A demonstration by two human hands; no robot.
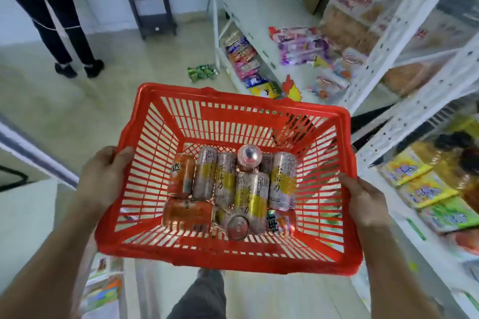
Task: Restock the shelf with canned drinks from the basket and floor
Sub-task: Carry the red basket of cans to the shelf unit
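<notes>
I carry a red plastic basket in front of me, above the floor. My left hand grips its left rim, thumb hooked over the edge. My right hand grips the right rim. Several drink cans lie on the basket's bottom: silver-and-yellow cans in the middle and orange cans at the left. One can stands with its top facing up. A pack of green cans lies on the floor ahead, beside the white shelf.
White shelving runs along the right, stocked with snack packets and yellow bags. Another person's legs stand at the far left. A dark rack is against the back wall. My leg shows below the basket.
</notes>
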